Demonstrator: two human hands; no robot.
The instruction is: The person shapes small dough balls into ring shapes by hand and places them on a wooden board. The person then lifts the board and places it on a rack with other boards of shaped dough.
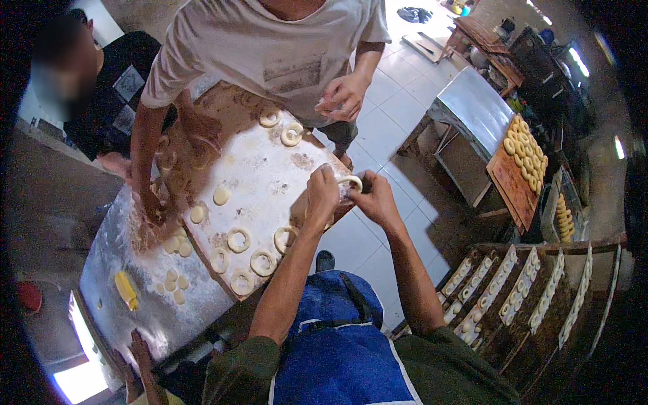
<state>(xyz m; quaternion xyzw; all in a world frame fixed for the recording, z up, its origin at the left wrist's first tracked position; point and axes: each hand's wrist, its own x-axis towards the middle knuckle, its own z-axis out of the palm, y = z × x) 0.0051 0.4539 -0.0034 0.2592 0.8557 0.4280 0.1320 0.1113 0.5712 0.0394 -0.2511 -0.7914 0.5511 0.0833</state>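
Note:
At the right edge of the floured board, my left hand (322,196) and my right hand (378,199) are closed on a pale dough ring (350,179). The ring is held up between my fingertips; its lower part is hidden by the fingers. Beside my left forearm, another dough ring (286,237) lies on the board (263,182). Several more rings, such as this dough ring (262,262), lie toward the near edge. Farther left are small flat dough rounds (221,196). Two rings, one of them this dough ring (291,134), sit at the far side.
A person in a light shirt (270,54) stands across the board, one hand on the floured metal table (108,250). On that table lies a yellow object (126,290). At right are a rack of dough trays (513,283) and a wooden board (503,185) with browned rings.

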